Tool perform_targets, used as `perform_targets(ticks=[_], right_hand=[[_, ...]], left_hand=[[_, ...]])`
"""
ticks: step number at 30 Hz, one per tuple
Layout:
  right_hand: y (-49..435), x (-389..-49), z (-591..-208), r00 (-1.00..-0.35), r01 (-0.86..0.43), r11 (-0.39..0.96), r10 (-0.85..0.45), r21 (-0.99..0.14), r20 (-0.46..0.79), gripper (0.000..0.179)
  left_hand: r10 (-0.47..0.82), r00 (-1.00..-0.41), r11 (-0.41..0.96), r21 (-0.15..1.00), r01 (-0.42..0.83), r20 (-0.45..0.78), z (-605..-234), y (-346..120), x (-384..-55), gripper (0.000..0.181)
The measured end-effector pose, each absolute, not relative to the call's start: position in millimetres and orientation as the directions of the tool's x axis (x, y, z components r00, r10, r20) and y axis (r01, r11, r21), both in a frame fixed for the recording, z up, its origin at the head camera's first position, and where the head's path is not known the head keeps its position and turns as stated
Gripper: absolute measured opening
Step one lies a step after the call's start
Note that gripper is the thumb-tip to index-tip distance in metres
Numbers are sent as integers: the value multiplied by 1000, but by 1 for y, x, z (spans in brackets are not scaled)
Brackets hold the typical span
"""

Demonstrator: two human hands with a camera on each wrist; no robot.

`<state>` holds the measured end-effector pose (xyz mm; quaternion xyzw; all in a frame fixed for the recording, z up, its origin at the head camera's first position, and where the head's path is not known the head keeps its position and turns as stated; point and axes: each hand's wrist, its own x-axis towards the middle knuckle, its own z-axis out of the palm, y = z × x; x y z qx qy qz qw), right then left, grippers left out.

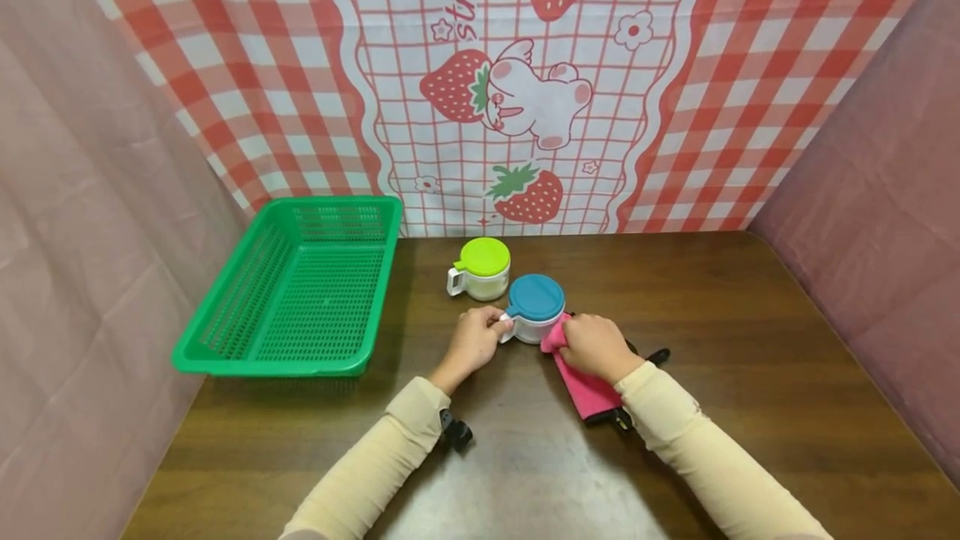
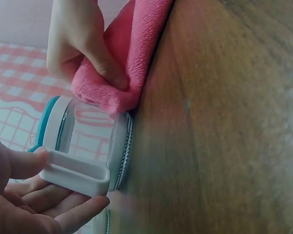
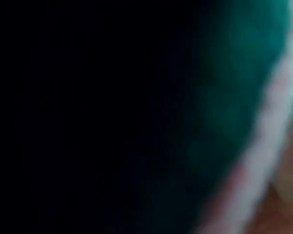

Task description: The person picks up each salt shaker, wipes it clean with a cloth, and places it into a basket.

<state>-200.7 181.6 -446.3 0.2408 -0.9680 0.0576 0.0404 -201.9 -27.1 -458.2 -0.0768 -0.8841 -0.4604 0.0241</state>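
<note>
A clear jar with a blue lid point(image 1: 536, 297) and a white handle point(image 2: 77, 174) stands on the table. My left hand point(image 1: 476, 342) holds it by that handle, thumb on top and fingers beneath in the left wrist view. My right hand point(image 1: 597, 346) grips a pink cloth point(image 1: 587, 392), bunched against the jar's far side from the handle. The rest of the cloth drapes down below the hand. Just behind stands a similar jar with a lime-green lid point(image 1: 484, 257). The right wrist view is mostly dark and blurred.
A green plastic basket point(image 1: 380, 294) with mesh walls sits at the left of the brown wooden table point(image 1: 750, 390). Behind the table hangs a red-and-white checked cloth point(image 1: 705, 148) with strawberry prints. Pinkish curtains point(image 1: 870, 190) close off both sides.
</note>
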Motion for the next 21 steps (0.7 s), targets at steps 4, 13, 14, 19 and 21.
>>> perform_targets(ticks=[4,13,14,19,21], right_hand=[[180,-197,-444,-895,-445,889,-437,-107,88,21],[197,-191,-430,-940,-340,864,-329,-371,96,27],[200,-190,-427,-949,-309,859,-307,-409,74,29],[214,-187,-411,-975,-64,738,-190,-672,-115,32],[219,-188,-408,-969,28,655,-167,-755,-181,32]], left_hand=[[90,-989,557,818,144,113,-457,-28,-201,18],[73,-994,560,821,109,82,-459,-25,-204,19],[72,-994,561,821,109,82,-460,-24,-204,19],[62,-995,556,825,102,81,-460,-24,-204,20],[64,-994,554,826,107,87,-460,-24,-204,20]])
